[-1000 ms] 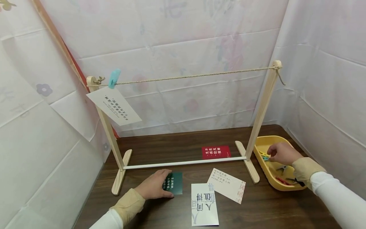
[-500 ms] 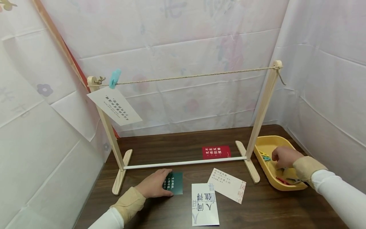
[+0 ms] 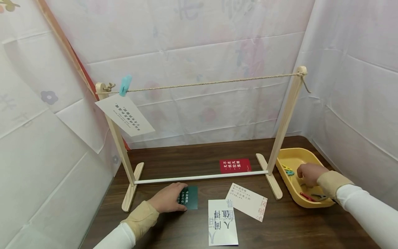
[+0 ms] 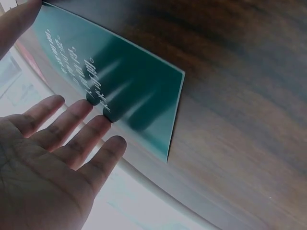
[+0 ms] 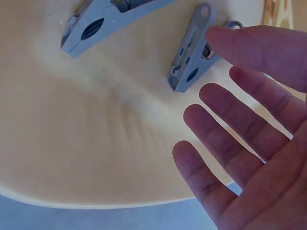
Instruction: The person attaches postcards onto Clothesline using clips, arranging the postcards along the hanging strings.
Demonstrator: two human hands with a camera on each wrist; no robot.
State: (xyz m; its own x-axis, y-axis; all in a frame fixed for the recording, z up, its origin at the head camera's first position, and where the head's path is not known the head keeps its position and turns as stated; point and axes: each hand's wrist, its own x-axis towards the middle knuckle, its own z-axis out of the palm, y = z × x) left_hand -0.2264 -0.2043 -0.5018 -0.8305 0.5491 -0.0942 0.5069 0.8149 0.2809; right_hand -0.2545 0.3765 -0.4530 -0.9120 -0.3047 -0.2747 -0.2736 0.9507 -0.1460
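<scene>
My left hand (image 3: 169,199) is over the left part of a dark green card (image 3: 191,198) lying on the table. In the left wrist view its thumb touches one edge of the card, and its extended fingers (image 4: 79,117) reach the opposite side. My right hand (image 3: 312,175) is inside the yellow tray (image 3: 293,197). In the right wrist view its fingers are spread, with the thumb (image 5: 259,48) overlapping one end of a grey clothespin (image 5: 184,62); contact is unclear. Another grey clothespin (image 5: 103,21) lies nearby. Red (image 3: 307,197) and teal (image 3: 290,172) clothespins are also in the tray.
A wooden stand with a twine line (image 3: 202,83) spans the table. A blue clothespin (image 3: 125,85) holds a white card (image 3: 130,117) at the line's left end. On the table lie a red card (image 3: 235,165), a cream card (image 3: 247,202) and a white card (image 3: 222,228).
My right hand has moved from the teal and yellow clothespins toward the middle of the tray. The green card and my left hand have shifted very slightly.
</scene>
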